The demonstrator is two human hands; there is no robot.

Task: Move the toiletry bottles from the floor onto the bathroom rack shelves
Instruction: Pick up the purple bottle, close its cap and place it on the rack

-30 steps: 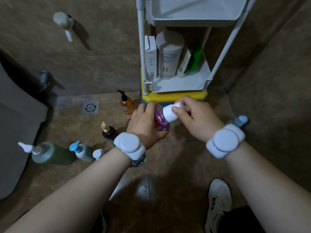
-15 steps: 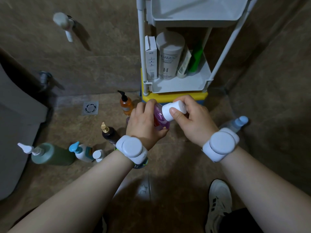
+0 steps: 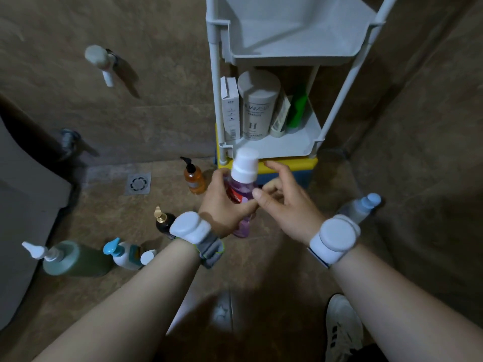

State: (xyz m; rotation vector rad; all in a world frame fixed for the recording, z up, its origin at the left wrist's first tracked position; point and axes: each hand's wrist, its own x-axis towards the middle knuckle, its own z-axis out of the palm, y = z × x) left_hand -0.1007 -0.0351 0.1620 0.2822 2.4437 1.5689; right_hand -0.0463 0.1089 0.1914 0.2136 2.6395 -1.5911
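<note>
My left hand (image 3: 224,202) grips a pink-purple bottle (image 3: 239,194) with a white cap, held upright in front of the white rack's lower shelf (image 3: 290,147). Just to its right, my right hand (image 3: 285,205) has its fingers spread and holds nothing. On the floor stand an orange pump bottle (image 3: 194,178), a dark bottle with a gold pump (image 3: 163,220), a green pump bottle (image 3: 75,258), a white bottle with a blue pump (image 3: 124,254) and a clear bottle with a blue cap (image 3: 359,207).
The lower shelf holds a white box (image 3: 230,111), a large white canister (image 3: 257,105) and a green item (image 3: 296,108). The upper shelf (image 3: 292,56) sits above. A floor drain (image 3: 138,182) lies left; my shoe (image 3: 342,330) is at bottom right.
My right hand let go of the white cap and opened. The left hand turned the bottle upright and lifted it slightly toward the rack.
</note>
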